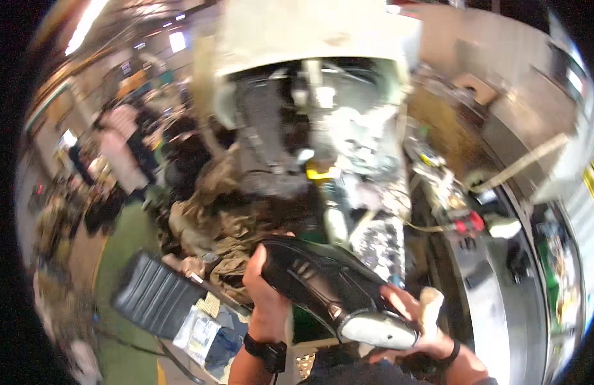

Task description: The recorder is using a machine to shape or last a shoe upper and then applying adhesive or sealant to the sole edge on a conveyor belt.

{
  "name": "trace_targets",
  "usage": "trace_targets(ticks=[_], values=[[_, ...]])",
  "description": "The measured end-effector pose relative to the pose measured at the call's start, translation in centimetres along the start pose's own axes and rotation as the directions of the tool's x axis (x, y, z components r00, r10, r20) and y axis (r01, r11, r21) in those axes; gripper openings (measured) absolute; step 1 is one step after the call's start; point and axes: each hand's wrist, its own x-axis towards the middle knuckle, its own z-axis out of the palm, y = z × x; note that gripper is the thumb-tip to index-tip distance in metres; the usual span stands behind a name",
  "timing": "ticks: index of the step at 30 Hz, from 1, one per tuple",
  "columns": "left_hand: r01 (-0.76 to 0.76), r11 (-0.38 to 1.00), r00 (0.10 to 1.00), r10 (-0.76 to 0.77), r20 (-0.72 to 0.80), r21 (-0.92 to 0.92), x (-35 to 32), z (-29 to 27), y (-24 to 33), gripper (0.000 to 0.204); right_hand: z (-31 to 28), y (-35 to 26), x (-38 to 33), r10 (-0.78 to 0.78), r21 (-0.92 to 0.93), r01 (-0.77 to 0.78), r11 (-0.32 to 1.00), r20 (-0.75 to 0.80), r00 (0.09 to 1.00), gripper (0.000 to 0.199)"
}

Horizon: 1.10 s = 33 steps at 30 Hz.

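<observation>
black shoe [326,279], tilted: left grip [269,295] curled round its dark end, right grip [420,324] closed on its pale end.

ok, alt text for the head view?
Left hand and right hand together hold a black shoe-shaped piece with a white end. Beyond it stands a large pale machine; a black ribbed cushion is at left. The picture is partly blurred.

The black shoe [319,282] hides part of the left hand [269,298], and the pale machine [303,32] is blurred.
</observation>
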Motion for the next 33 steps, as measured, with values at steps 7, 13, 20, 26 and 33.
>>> trace_targets(ticks=[7,13,20,26,33], values=[[0.3,0.933,0.952,-0.281,-0.119,0.198,-2.2,9.7,-13.9,0.044,-3.8,1.7,-10.0,0.054,0.041,-0.038,0.998,-0.508,0.86,0.117],[0.644,0.667,0.743,-0.662,-0.097,0.373,-4.7,14.6,-31.4,0.041,-6.3,4.6,-21.9,0.439,0.271,-0.495,0.825,-0.859,0.262,0.091],[-0.303,0.705,0.238,-0.595,0.768,0.641,-14.6,13.2,-42.0,0.029,-12.1,5.5,-47.5,0.918,0.904,0.166,0.393,-0.396,-0.018,0.049],[-0.478,0.422,0.323,-0.731,0.601,0.77,-11.7,9.3,-35.1,0.043,-19.1,12.9,-65.0,0.648,0.743,-0.625,0.239,-0.601,-0.467,0.046],[-0.458,0.079,0.727,-0.54,0.425,0.885,-9.9,0.5,-26.7,0.046,-22.6,23.1,-66.8,0.382,0.567,-0.823,0.011,-0.763,-0.521,0.044]])
